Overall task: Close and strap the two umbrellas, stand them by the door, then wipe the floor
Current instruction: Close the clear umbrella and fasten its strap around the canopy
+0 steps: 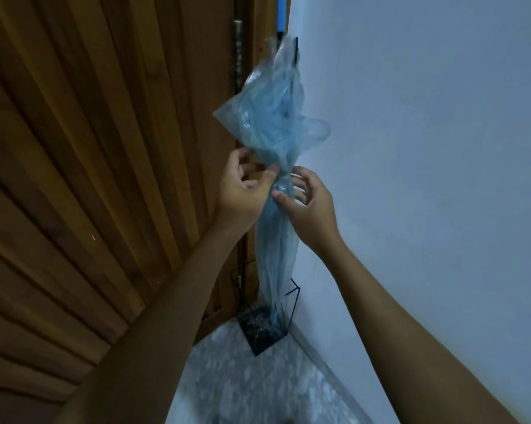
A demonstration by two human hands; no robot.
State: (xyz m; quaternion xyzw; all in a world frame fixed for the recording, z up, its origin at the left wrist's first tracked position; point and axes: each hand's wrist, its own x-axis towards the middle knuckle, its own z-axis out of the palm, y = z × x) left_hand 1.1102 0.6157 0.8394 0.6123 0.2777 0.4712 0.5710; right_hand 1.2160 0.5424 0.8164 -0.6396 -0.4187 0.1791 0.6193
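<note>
A folded umbrella (276, 127) of translucent blue plastic is gripped at its waist by both hands in a corner. The gathered canopy is pinched between the thumb and fingertips of the left hand (244, 186). Just below and opposite, it is clasped by the right hand (311, 209), with the thumb laid on the near side and the fingers curled round the back. Whether a strap is held cannot be told. Above the hands the canopy is seen puffed out in loose folds; below them it is drawn tight and narrow. Its tip is set, well below the hands, in a black wire stand (259, 332) on the speckled floor (243, 387). A slatted wooden door (90, 148) is seen to the left of the left hand, and a pale wall (426, 148) to the right of the right hand.
</note>
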